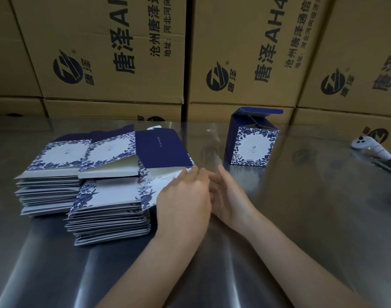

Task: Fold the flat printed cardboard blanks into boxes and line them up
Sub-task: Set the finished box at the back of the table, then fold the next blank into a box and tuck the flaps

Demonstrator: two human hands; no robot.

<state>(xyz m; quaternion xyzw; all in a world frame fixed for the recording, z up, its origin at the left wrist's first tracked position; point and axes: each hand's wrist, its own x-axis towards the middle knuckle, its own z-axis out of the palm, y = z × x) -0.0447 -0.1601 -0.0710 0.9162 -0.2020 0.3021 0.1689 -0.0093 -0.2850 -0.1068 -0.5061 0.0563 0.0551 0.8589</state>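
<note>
Nearest: bare steel table (301, 218), reflective, w/ two forearms in from btm edge.

L hand (183, 196): back up, fingers straight and together, tips touching rt edge of top blank (163, 150). Thumb hidden, so can't tell if gripping underneath.

R hand (230, 196): just beside L, fingers loosely extended and pointing left toward it, nothing held. Hands close, fingertips near-touching.

Under L fingertips: near stack (110, 218) of flat blue-and-white floral blanks, edges uneven, on table left of centre. Top blank part-lifted off it. Long axis approx left-right. White floral panels left of a navy panel, which is angled up and points to far right.

Behind and left, touching or nearly so: far stack (47, 192), same blanks, lying flat, printed face up.

Farther, right of centre, well apart from stacks: folded box (252, 147). Upright, floral face toward camera, navy side to left. Top open w/ flaps standing up. Contents not visible.

Far right: white controller (368, 147) lying on table, and a dark flat item (390, 166) near it, cut by frame edge.

Back: wall of brown cartons (123, 52), closed, black logo and Chinese print turned sideways.
</note>
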